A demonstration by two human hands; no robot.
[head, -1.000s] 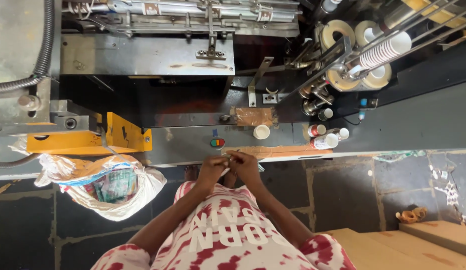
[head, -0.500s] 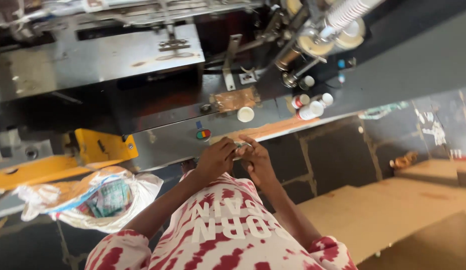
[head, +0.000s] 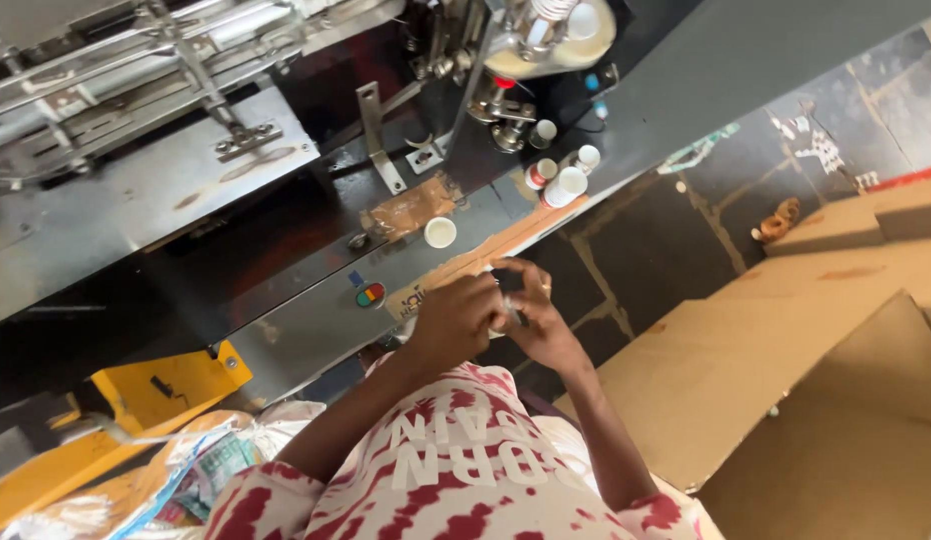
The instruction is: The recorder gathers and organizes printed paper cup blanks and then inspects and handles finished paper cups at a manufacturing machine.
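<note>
My left hand (head: 454, 322) and my right hand (head: 538, 318) are held together in front of my chest, just at the front edge of a grey metal machine (head: 316, 320). The fingers of both hands are closed around a small object (head: 508, 300) pinched between them. It is mostly hidden, so I cannot tell what it is. Both forearms reach up from my red-and-white patterned shirt (head: 456, 480).
On the machine ledge stand a small white cup (head: 440, 232) and several small white bottles (head: 563, 180), with a round coloured button (head: 370, 294) nearby. A yellow machine part (head: 176, 385) and a plastic bag (head: 186, 480) are at lower left. Brown cardboard boxes (head: 786, 380) lie at right.
The view has tilted and swung right, bringing the cardboard boxes into view. My hands have stayed together, working on the small object at the machine's edge.
</note>
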